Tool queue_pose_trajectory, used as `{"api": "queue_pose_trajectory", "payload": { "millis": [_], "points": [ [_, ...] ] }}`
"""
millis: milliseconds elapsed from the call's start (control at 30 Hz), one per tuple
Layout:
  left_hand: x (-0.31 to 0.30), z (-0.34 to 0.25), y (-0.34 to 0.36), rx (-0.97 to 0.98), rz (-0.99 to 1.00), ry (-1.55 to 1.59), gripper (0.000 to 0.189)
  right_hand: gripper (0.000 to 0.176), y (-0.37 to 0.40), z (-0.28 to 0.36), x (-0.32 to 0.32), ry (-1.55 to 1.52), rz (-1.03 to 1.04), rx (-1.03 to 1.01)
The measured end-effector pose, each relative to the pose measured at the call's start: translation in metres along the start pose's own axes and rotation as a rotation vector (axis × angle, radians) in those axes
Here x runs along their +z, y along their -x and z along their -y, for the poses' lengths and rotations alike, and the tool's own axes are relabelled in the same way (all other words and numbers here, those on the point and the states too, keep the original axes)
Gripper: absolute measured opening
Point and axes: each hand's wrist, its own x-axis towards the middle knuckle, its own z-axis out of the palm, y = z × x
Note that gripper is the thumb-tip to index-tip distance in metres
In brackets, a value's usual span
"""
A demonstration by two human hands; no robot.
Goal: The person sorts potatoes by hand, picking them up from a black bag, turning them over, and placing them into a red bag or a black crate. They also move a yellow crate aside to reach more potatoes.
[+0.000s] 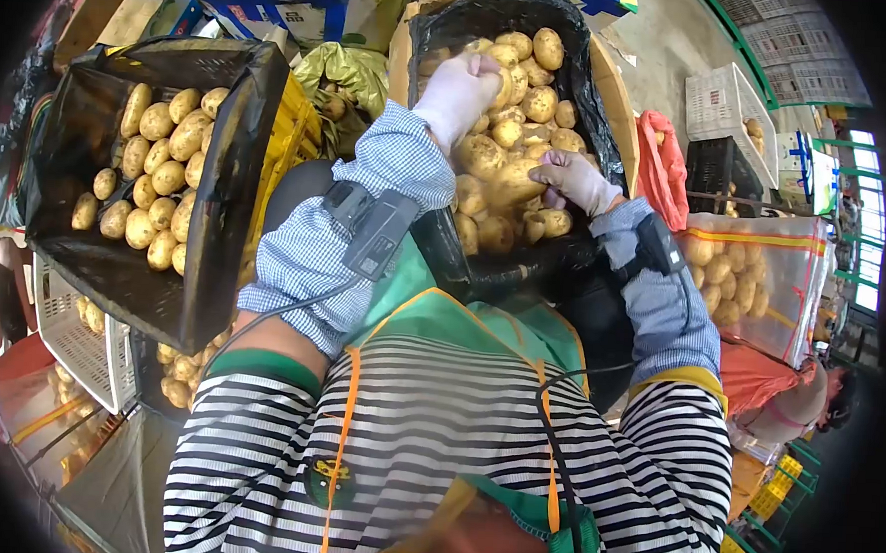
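Note:
Under my hands is a crate lined with black plastic (482,18), heaped with yellow-skinned potatoes (539,103). My left hand (457,95), in a pale thin glove, is over the crate's left side with its fingers curled against a potato (500,89). My right hand (582,182), gloved too, pinches the end of a larger potato (514,182), blurred by motion, above the pile. Parts of both held potatoes are hidden by the fingers.
At left, a tilted black-lined crate (63,171) holds more potatoes (158,161). A green bag (344,68) stands between the crates. To the right are a red bag (659,168), a clear bag of potatoes (729,276) and a white crate (717,111). Another person (792,405) is at far right.

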Motion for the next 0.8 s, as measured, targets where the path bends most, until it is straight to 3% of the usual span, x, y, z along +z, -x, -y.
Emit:
{"api": "queue_pose_trajectory", "payload": {
  "millis": [67, 167, 200, 267, 333, 400, 433, 467, 500, 533, 633, 800],
  "points": [
    [0.004, 0.004, 0.011, 0.005, 0.015, 0.003, 0.033, 0.013, 0.009, -0.005, 0.03, -0.326, 0.025, -0.051],
    [0.0, 0.01, 0.018, -0.064, 0.373, -0.357, 0.035, 0.005, -0.002, -0.017, 0.078, -0.137, 0.066, -0.156],
    [0.001, 0.023, 0.012, -0.021, 0.477, -0.495, 0.036, 0.011, -0.009, -0.024, 0.092, -0.175, 0.084, -0.213],
    [0.009, 0.04, 0.006, 0.113, 0.723, -0.828, 0.037, 0.025, -0.023, -0.024, 0.107, 0.098, -0.044, -0.231],
    [0.01, 0.029, 0.007, 0.124, 0.722, -0.895, 0.036, 0.03, -0.012, 0.0, 0.102, 0.092, -0.058, -0.185],
    [0.006, 0.026, -0.001, 0.056, 0.349, -0.481, 0.036, 0.036, -0.008, 0.009, 0.098, 0.087, -0.074, -0.121],
    [0.004, 0.024, -0.006, -0.006, 0.249, -0.478, 0.037, 0.039, -0.012, 0.01, 0.097, 0.336, -0.172, -0.218],
    [0.0, 0.021, -0.007, -0.085, 0.18, -0.264, 0.038, 0.042, -0.016, 0.013, 0.097, 0.585, -0.267, -0.313],
    [-0.003, 0.018, -0.011, -0.043, 0.056, -0.315, 0.035, 0.056, -0.014, 0.026, 0.093, 0.626, -0.256, -0.209],
    [-0.007, 0.015, -0.015, 0.001, -0.071, -0.366, 0.032, 0.056, -0.018, 0.028, 0.089, 0.619, -0.249, -0.209],
    [-0.019, 0.011, -0.023, 0.136, -0.278, -0.086, 0.019, 0.063, -0.041, 0.028, 0.076, 0.593, -0.435, -0.428],
    [-0.03, 0.009, -0.025, 0.08, -0.325, 0.175, 0.023, 0.066, -0.119, 0.045, 0.089, 0.569, -0.503, -0.431]
  ]
}}
